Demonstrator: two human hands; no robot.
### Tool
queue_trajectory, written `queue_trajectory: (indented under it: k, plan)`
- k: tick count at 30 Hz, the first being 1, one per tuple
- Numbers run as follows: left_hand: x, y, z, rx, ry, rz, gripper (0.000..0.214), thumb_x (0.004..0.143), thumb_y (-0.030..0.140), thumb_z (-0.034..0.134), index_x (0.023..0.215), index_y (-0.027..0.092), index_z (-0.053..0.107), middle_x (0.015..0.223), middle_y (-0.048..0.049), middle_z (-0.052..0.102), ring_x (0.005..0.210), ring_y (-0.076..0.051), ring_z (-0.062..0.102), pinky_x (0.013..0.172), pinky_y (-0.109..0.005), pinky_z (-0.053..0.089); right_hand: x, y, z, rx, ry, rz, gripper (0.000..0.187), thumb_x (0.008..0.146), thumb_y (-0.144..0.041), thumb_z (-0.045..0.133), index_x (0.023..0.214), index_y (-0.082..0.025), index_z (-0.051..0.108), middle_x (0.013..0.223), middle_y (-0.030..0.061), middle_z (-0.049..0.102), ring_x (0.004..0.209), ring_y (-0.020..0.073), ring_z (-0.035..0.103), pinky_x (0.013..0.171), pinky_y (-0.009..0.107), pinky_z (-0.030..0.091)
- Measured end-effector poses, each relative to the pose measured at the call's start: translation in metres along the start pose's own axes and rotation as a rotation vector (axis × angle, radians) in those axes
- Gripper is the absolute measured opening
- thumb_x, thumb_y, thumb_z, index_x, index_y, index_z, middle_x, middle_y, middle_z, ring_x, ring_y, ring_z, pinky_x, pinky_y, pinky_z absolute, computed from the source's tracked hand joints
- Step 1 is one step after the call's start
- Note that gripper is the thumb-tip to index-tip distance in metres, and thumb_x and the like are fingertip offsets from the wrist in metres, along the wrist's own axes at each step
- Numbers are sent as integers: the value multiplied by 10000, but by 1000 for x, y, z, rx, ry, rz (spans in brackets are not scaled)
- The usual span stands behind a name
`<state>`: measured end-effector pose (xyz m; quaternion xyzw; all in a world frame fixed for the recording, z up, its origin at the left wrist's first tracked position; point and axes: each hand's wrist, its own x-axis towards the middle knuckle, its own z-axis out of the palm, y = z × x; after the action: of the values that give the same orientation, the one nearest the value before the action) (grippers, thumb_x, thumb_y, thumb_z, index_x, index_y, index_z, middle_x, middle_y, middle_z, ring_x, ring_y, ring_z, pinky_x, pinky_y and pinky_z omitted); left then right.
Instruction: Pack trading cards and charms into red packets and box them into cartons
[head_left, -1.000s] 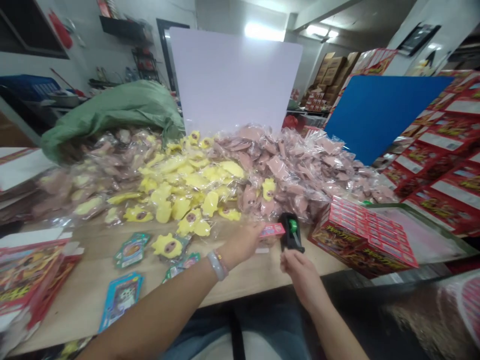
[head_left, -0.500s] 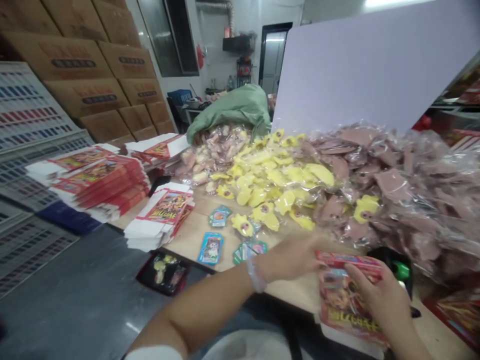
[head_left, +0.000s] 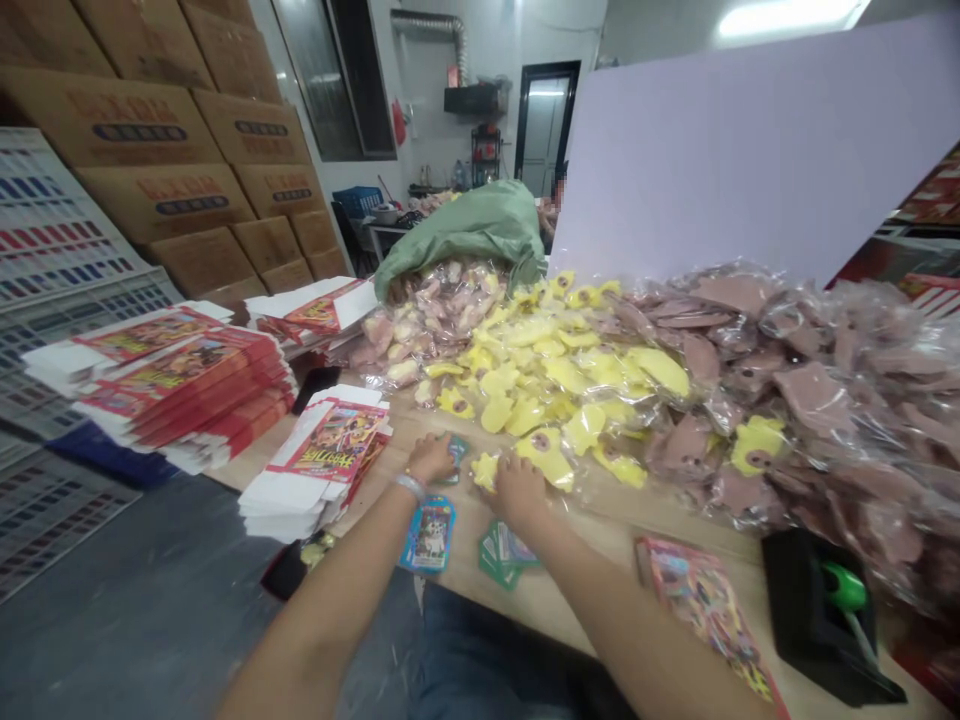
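Observation:
My left hand (head_left: pixel 431 460) is over a small pile of teal-edged cards (head_left: pixel 454 462), its fingers closed at the pile's edge. To the right, my right hand (head_left: pixel 521 490) has its fingers closed around the edge of a yellow flower-shaped piece in clear wrapping (head_left: pixel 484 470). Nearer to me lie a stack of blue-edged cards (head_left: pixel 429 535) and fanned green cards (head_left: pixel 501 560). On the right of the table rests a red printed box (head_left: pixel 701 615). Flat white-and-red boxes (head_left: pixel 330 445) are stacked left of my hands.
Wrapped yellow pieces (head_left: pixel 570 360) and wrapped pinkish-brown pieces (head_left: pixel 825 390) are heaped at the back. A green sack (head_left: pixel 472 230) spills more wrapped pieces. A black tape dispenser (head_left: pixel 802 590) stands at right, taller box stacks (head_left: pixel 195 385) at left. A dark tray (head_left: pixel 285 570) sits by the front edge.
The red box has left my hands and now lies on the table at right. Both hands have moved to the cards and the yellow piece in the middle.

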<state>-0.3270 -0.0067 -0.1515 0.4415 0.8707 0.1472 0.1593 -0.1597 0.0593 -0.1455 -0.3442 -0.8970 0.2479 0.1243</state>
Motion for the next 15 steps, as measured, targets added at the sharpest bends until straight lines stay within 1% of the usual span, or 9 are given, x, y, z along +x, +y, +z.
queue_trajectory:
  k: [3,5,7,10,11,12,13,14,15]
  plan:
    - [4,-13,10,38,-15,-25,349,845,318,526,1156,163,488,1195,-87,497,1044,-230,511,874,-459,430,9,-4,14,-79,-40,-42,257,791,-384,548,921,-165,584,975,62,595,943,213,529,866,432,381]
    - [4,-19,12,28,-18,-17,422,836,315,534,1219,166,439,1216,-101,482,1084,-249,485,906,-474,398,10,1,-6,-125,-36,-70,182,763,-347,559,837,-184,590,904,55,608,906,226,537,826,393,401]
    - [2,-19,9,6,-16,-10,542,804,291,555,1290,142,367,1250,-148,453,1150,-291,434,953,-477,347,19,14,-48,-157,26,-51,177,785,-345,487,825,-197,576,866,74,604,877,251,539,784,395,408]
    - [1,-10,-9,-49,-14,22,650,742,274,592,1322,119,343,1341,-201,353,1261,-342,297,1015,-460,271,57,55,-136,-263,281,118,325,846,-406,318,844,-170,541,811,148,577,829,314,537,732,479,387]
    - [3,-7,-18,-75,-16,47,656,732,286,600,1322,142,351,1371,-186,323,1284,-333,264,1029,-443,260,75,73,-166,-364,424,199,342,808,-490,383,827,-184,536,794,148,575,824,325,543,698,462,401]
    - [6,-5,-30,-103,-18,73,658,729,305,604,1323,171,356,1392,-162,305,1299,-313,248,1039,-422,256,95,92,-193,-485,497,248,374,768,-554,420,814,-202,536,812,162,576,859,355,536,686,473,398]
    - [11,-4,-43,-136,-18,104,659,730,329,604,1326,199,353,1406,-136,296,1305,-289,247,1046,-397,258,116,109,-215,-577,495,255,377,768,-562,412,857,-220,544,891,181,575,913,378,527,684,488,396]
    - [18,-6,-58,-176,-12,135,658,736,353,599,1329,217,349,1414,-115,293,1306,-267,256,1050,-371,260,137,121,-233,-636,469,334,401,725,-587,462,873,-227,559,940,202,568,946,415,515,683,522,391]
    - [27,-10,-75,-219,2,160,656,736,373,597,1326,218,355,1415,-104,299,1300,-255,272,1053,-354,263,157,126,-244,-675,462,364,432,696,-596,495,922,-235,568,1000,220,555,989,443,494,695,549,383]
